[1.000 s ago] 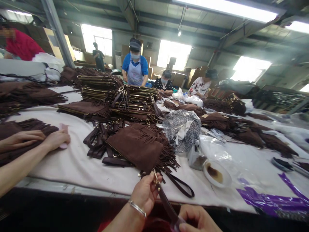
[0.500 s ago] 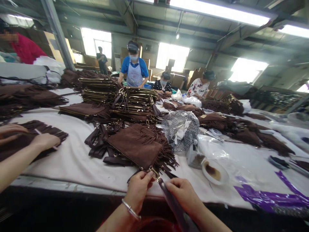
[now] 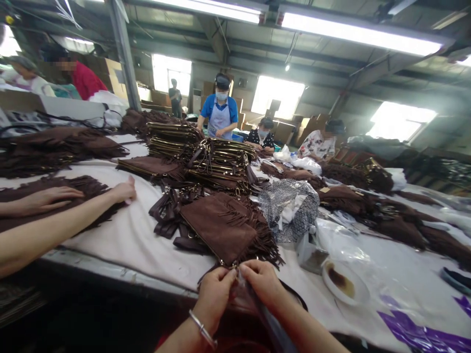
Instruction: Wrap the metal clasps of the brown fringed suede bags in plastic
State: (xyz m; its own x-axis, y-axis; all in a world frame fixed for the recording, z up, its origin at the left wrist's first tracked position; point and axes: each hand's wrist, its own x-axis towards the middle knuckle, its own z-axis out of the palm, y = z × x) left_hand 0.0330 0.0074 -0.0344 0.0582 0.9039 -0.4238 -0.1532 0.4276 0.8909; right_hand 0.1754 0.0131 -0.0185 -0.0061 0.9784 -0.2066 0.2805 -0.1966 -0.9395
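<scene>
A brown fringed bag [image 3: 219, 225] lies on a heap of similar bags at the table's front edge. At its near corner, my left hand [image 3: 217, 289], with a silver bangle on the wrist, pinches the small metal ring. My right hand [image 3: 263, 282] is closed on the end of a dark strap [image 3: 270, 318], right beside the left fingertips. The strap hangs down over the table edge between my forearms. Exactly how ring and strap clasp meet is hidden by the fingers.
Behind the bag stands a tall stack of bags [image 3: 221, 162]. Bubble wrap [image 3: 290, 208], a metal box [image 3: 311, 252] and a stained white bowl [image 3: 344, 283] are at the right. A co-worker's hands [image 3: 123, 191] are over brown fringe at the left.
My right hand has moved in against my left at the bag's corner, bringing the strap end along. The co-worker's near hand has reached further right. The view has shifted left.
</scene>
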